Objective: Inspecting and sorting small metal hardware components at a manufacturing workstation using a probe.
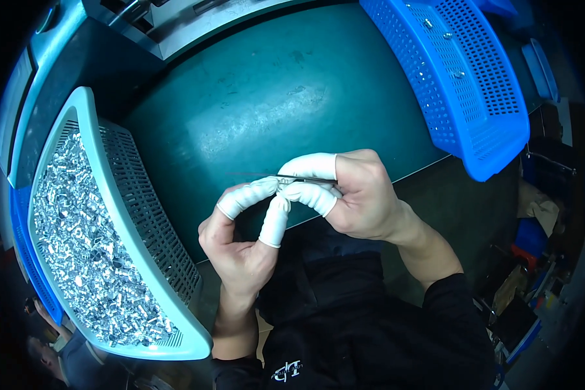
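Note:
My left hand (240, 244) and my right hand (357, 195) meet above the front edge of the dark green table (273, 97). White finger cots cover the thumbs and forefingers of both. My right hand pinches a thin dark needle-like tool (260, 175) whose tip points left. My left thumb and forefinger close on a tiny part at the tool's shaft; the part itself is hidden by the fingertips.
A light blue perforated basket (143, 214) full of several small shiny metal parts (78, 234) stands at my left. A darker blue basket (474, 84) with a few metal parts sits at the far right. Another person's hand (45, 318) shows at the lower left.

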Demonstrator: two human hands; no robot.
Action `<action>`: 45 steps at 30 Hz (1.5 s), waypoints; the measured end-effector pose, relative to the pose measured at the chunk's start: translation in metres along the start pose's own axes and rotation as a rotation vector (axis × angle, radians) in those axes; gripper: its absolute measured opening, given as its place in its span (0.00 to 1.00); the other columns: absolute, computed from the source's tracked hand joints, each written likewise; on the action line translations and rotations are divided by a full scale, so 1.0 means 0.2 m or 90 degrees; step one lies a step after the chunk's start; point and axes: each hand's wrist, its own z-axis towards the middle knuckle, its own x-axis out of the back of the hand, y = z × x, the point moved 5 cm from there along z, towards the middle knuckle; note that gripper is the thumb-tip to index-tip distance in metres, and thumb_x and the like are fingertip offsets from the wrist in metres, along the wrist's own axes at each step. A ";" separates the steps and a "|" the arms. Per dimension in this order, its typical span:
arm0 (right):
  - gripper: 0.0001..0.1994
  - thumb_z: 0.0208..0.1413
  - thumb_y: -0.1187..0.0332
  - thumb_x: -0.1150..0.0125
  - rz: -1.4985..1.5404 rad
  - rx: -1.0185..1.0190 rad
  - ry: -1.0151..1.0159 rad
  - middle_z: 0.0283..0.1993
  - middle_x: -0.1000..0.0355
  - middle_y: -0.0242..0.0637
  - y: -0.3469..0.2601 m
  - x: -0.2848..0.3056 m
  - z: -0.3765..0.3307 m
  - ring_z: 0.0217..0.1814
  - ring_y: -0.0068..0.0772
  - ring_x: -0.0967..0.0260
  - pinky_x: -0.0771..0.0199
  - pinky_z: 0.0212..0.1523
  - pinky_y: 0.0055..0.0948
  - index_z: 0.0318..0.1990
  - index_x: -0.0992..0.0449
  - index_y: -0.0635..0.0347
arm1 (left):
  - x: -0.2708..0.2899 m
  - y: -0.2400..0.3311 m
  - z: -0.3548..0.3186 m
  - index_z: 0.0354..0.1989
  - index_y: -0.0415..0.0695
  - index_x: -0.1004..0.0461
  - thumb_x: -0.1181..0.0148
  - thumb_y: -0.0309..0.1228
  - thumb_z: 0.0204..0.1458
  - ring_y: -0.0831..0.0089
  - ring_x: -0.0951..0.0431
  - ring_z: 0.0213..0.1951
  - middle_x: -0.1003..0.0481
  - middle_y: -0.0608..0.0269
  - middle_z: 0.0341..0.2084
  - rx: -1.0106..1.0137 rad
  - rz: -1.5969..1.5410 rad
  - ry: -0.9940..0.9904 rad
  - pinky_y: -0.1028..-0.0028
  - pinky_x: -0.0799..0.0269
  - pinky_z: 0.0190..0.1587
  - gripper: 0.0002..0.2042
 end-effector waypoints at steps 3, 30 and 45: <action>0.08 0.49 0.74 0.36 -0.093 0.086 -0.008 0.26 0.24 0.42 0.01 0.02 0.00 0.21 0.28 0.27 0.33 0.20 0.21 0.35 0.23 0.70 | 0.00 0.03 0.03 0.32 0.35 0.23 0.34 0.17 0.41 0.69 0.20 0.34 0.22 0.54 0.30 -0.036 0.046 -0.037 0.76 0.27 0.39 0.09; 0.07 0.55 0.73 0.40 0.140 -0.222 -0.172 0.32 0.22 0.40 0.13 0.09 0.07 0.35 0.25 0.25 0.26 0.36 0.22 0.38 0.22 0.68 | -0.11 0.02 0.10 0.29 0.37 0.30 0.40 0.18 0.42 0.68 0.26 0.28 0.26 0.57 0.25 -0.129 0.167 -0.125 0.74 0.30 0.31 0.07; 0.07 0.54 0.74 0.39 0.182 -0.285 -0.170 0.32 0.23 0.38 0.12 0.15 0.08 0.36 0.22 0.27 0.27 0.36 0.20 0.37 0.23 0.70 | -0.14 0.18 0.13 0.29 0.35 0.24 0.35 0.16 0.39 0.62 0.23 0.30 0.22 0.56 0.26 -0.210 0.298 -0.116 0.72 0.27 0.33 0.08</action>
